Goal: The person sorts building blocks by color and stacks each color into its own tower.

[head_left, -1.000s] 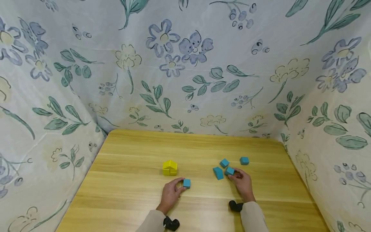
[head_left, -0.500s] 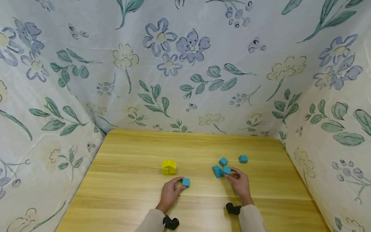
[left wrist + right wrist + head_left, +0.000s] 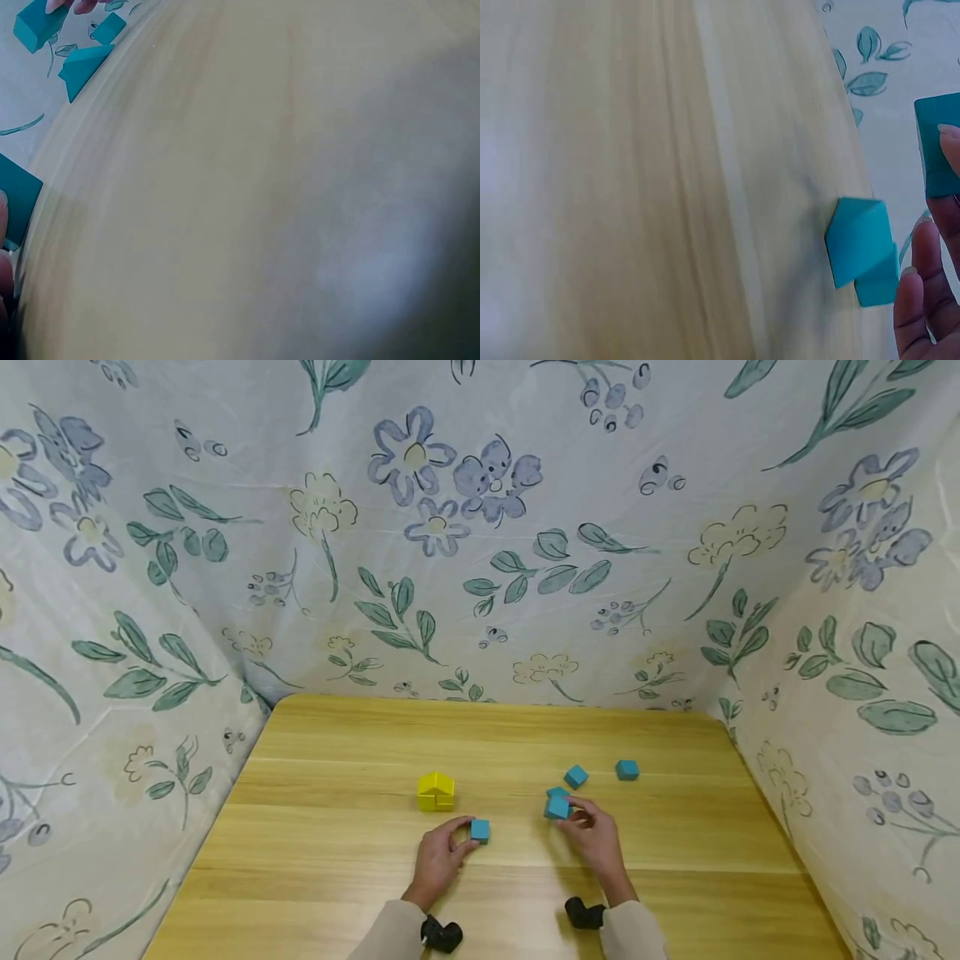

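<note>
My left hand (image 3: 438,862) pinches a blue cube (image 3: 480,832) between thumb and fingers, low at the tabletop. The same cube (image 3: 18,201) shows at the left edge of the left wrist view. Farther right, my right hand (image 3: 595,842) grips a second blue cube (image 3: 557,809), raised off the wood. In the head view it partly hides a blue triangular block (image 3: 557,792). That triangular block (image 3: 857,238) lies on the table beyond the held cube in the right wrist view. Behind it is another blue cube (image 3: 576,777).
One more blue cube (image 3: 627,770) sits at the back right. Left of centre stands a little yellow house (image 3: 436,792), a triangular block on top of smaller blocks. Floral cloth (image 3: 495,610) surrounds the wooden table (image 3: 337,860) at the back and sides.
My right hand has lifted its cube and carried it left, from beside the triangular block to in front of it. The left hand stays put with its cube.
</note>
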A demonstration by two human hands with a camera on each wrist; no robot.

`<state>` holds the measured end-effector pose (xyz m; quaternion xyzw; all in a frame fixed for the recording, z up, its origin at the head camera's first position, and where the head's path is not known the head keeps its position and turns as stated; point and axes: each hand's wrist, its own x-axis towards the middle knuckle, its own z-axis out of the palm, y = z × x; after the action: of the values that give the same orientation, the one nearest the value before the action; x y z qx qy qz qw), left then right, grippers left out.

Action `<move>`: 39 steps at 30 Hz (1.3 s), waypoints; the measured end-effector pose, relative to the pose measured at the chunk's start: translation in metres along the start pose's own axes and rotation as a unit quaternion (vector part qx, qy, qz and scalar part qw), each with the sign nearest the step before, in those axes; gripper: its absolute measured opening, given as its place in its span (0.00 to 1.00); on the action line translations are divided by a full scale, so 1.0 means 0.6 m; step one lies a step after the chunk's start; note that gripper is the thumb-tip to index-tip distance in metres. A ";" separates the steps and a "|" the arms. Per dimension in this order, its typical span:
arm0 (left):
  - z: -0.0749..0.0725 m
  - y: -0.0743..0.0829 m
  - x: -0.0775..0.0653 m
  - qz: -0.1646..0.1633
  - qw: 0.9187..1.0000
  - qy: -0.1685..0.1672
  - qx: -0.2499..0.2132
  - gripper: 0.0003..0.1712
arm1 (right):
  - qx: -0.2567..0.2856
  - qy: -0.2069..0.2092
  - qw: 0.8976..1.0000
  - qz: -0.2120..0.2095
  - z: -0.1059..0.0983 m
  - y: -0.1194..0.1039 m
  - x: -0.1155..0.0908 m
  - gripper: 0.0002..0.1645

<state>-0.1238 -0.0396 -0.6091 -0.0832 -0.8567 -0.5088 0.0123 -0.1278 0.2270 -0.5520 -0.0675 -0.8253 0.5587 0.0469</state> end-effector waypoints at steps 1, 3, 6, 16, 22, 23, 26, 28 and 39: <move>0.000 0.000 0.000 0.000 1.000 0.000 0.000 0.20 | 0.002 -0.004 1.000 0.001 0.004 -0.001 -0.002 0.24; -0.001 -0.001 0.000 0.000 1.000 0.000 0.000 0.20 | 0.002 -0.014 1.000 0.002 0.013 -0.001 -0.006 0.24; -0.002 -0.002 0.000 0.002 1.000 0.000 -0.001 0.21 | 0.001 -0.024 1.000 0.000 0.028 -0.001 -0.012 0.24; -0.003 -0.004 -0.001 -0.001 1.000 0.002 -0.007 0.20 | 0.008 -0.060 0.998 -0.017 0.070 -0.003 -0.022 0.22; -0.002 -0.005 -0.003 0.001 1.000 0.001 -0.004 0.21 | 0.020 -0.075 0.997 -0.024 0.089 -0.005 -0.027 0.22; -0.002 -0.005 -0.003 0.001 1.000 0.001 -0.003 0.21 | 0.021 -0.076 0.996 -0.027 0.092 -0.005 -0.028 0.22; -0.002 -0.005 -0.003 0.002 1.000 0.002 -0.003 0.21 | 0.022 -0.078 0.996 -0.032 0.099 -0.005 -0.028 0.22; -0.003 -0.003 -0.002 0.002 1.000 0.001 -0.003 0.21 | 0.017 -0.082 0.996 -0.033 0.103 -0.003 -0.027 0.22; -0.004 -0.002 -0.004 0.010 1.000 -0.003 0.000 0.21 | -0.011 -0.114 0.993 -0.028 0.120 0.005 -0.027 0.22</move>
<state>-0.1220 -0.0426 -0.6091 -0.0935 -0.8560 -0.5083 0.0152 -0.1226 0.1596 -0.5814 0.0199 -0.8327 0.5525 -0.0327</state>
